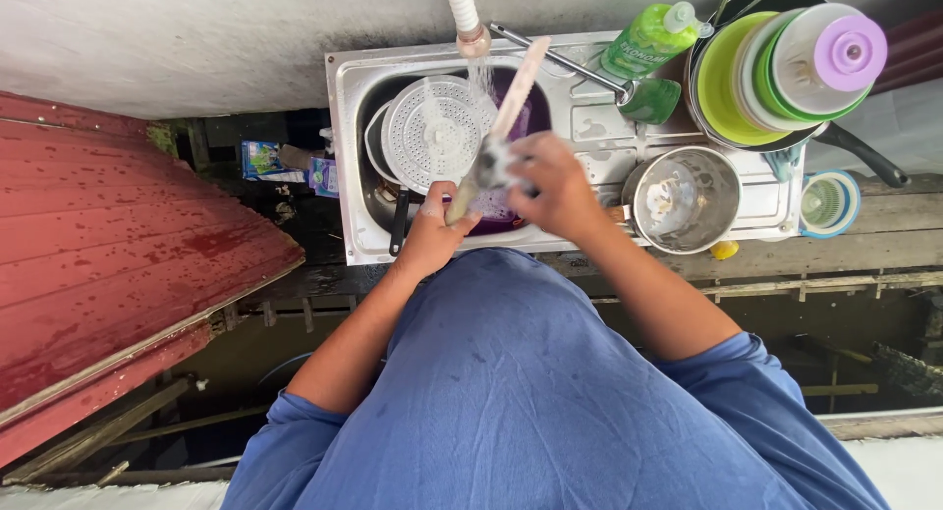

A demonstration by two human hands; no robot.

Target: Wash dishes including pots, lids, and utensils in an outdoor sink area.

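A long wooden paddle point(506, 117) is gripped by the left hand point(432, 230) and scrubbed by the right hand point(550, 186) clutching a sponge point(494, 161); soapy fingers could let it slip into the sink point(346, 156).

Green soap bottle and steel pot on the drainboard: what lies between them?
In the head view, a green sponge sits between the soap bottle and the steel pot.

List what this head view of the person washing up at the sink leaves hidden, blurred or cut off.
- Long flat utensil: motion-blurred; its kind is unclear.
- Right hand: what its grip holds is lost in foam and blur.
- Purple basin: mostly covered by the perforated lid and both hands.
- Frying pan: stacked bowls hide its inside.
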